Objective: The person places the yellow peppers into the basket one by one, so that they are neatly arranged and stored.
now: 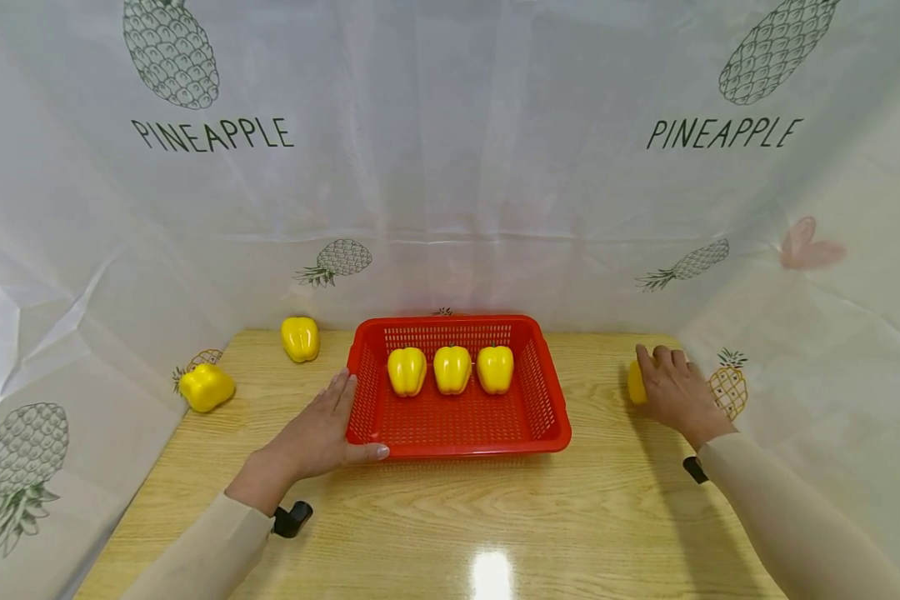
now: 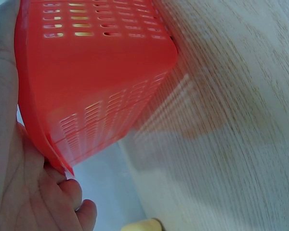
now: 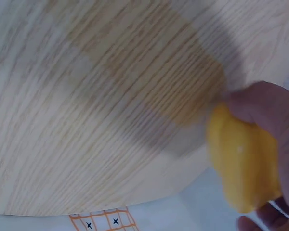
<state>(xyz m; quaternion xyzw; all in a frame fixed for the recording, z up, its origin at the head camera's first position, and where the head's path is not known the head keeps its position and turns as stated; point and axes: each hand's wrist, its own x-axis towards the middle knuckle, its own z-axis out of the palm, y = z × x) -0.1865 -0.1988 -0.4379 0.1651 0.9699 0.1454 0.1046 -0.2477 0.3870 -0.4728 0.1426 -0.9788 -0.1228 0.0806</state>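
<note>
A red plastic basket [image 1: 450,429] stands on the table with three yellow bell peppers [image 1: 452,369] in a row inside it. My left hand [image 1: 311,435] holds the basket's left side at the near corner, the thumb over the front rim. Far to the right, my right hand [image 1: 677,390] grips another yellow bell pepper [image 3: 243,161], mostly covered by the fingers in the head view. The right wrist view shows the thumb on one side of it and fingertips curled at the other.
Two more yellow bell peppers lie left of the basket: one upright pepper [image 1: 300,339] near the back edge, one tipped pepper [image 1: 206,387] at the left edge. A white pineapple-print sheet [image 1: 450,167] encloses the wooden table [image 1: 450,525] at the back and sides.
</note>
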